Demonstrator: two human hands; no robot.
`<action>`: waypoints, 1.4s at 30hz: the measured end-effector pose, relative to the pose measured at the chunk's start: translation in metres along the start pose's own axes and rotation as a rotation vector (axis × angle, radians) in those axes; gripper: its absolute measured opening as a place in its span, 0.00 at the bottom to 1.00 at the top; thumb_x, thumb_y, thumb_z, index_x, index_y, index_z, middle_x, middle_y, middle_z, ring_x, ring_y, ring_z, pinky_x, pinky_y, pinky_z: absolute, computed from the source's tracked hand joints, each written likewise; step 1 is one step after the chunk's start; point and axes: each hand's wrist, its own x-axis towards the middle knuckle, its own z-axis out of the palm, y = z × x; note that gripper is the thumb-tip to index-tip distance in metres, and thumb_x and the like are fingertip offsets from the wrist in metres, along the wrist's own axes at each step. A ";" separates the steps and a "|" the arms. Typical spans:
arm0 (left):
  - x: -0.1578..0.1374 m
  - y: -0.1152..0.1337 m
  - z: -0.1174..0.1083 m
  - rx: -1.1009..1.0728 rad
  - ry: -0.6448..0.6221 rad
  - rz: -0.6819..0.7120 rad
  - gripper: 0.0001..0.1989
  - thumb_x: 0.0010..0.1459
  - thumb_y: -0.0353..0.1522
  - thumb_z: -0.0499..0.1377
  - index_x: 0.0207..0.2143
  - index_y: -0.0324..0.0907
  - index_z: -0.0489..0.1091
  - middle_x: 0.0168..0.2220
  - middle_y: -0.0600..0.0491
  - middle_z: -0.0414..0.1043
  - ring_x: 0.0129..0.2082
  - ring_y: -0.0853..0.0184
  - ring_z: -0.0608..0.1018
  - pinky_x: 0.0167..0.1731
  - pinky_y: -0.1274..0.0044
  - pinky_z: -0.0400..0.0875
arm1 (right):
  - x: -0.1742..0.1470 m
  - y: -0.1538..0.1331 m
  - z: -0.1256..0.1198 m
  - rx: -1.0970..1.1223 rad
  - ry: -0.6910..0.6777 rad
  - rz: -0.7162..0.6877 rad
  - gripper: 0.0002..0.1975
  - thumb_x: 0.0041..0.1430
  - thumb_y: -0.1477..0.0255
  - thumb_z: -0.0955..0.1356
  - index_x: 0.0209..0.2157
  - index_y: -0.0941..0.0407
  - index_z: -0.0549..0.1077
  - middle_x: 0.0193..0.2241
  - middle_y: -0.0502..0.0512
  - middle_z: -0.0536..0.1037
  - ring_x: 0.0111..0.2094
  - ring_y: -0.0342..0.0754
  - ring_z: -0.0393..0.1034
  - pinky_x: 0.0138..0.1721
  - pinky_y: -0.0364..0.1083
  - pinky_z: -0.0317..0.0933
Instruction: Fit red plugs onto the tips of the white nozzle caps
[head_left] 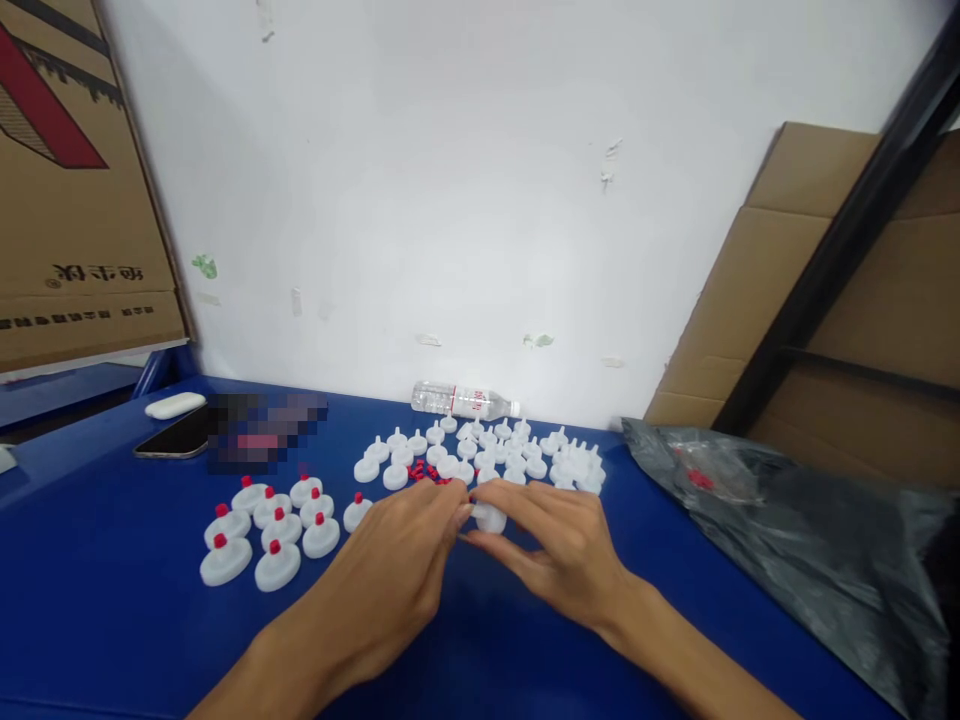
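Between the fingers of my right hand (pixel 562 540) is a white plastic nozzle cap (pixel 491 518), tilted so its spout points left. My left hand (pixel 401 545) is closed in a pinch at the spout's end; what sits between its fingertips is hidden. Behind the hands lie small red tip caps (pixel 420 470), partly covered by my fingers. Around them stand many white nozzle caps (pixel 514 460) without red tips, spouts mostly up. To the left, several white nozzle caps with red tips (pixel 277 565) stand on the blue table (pixel 112 600).
A clear plastic bottle (pixel 465 400) lies by the wall. At the left are a phone (pixel 172 435), a white oval case (pixel 175 405) and a blurred-out item (pixel 262 435). A grey plastic bag (pixel 810 550) covers the right side, with a clear bag of red pieces (pixel 701 480) on it.
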 end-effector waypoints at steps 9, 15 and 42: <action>0.010 -0.003 -0.004 0.209 -0.005 0.029 0.17 0.71 0.31 0.44 0.35 0.41 0.70 0.34 0.50 0.71 0.37 0.61 0.70 0.42 0.67 0.65 | 0.003 0.068 -0.038 -0.157 -0.066 0.453 0.05 0.61 0.67 0.67 0.38 0.53 0.74 0.46 0.54 0.78 0.33 0.46 0.74 0.33 0.44 0.66; 0.011 -0.020 0.005 0.363 -0.064 0.044 0.15 0.67 0.26 0.46 0.36 0.40 0.73 0.36 0.47 0.72 0.40 0.60 0.70 0.44 0.67 0.67 | -0.010 0.124 -0.078 -0.106 -0.529 0.646 0.14 0.55 0.56 0.70 0.30 0.53 0.78 0.27 0.51 0.77 0.26 0.46 0.70 0.28 0.44 0.60; 0.000 -0.034 0.034 0.488 -0.152 0.033 0.19 0.63 0.22 0.47 0.51 0.41 0.70 0.46 0.44 0.72 0.46 0.58 0.72 0.48 0.68 0.68 | -0.012 0.114 -0.050 -0.009 -0.574 0.572 0.13 0.59 0.58 0.69 0.30 0.51 0.80 0.30 0.51 0.81 0.28 0.48 0.73 0.28 0.43 0.60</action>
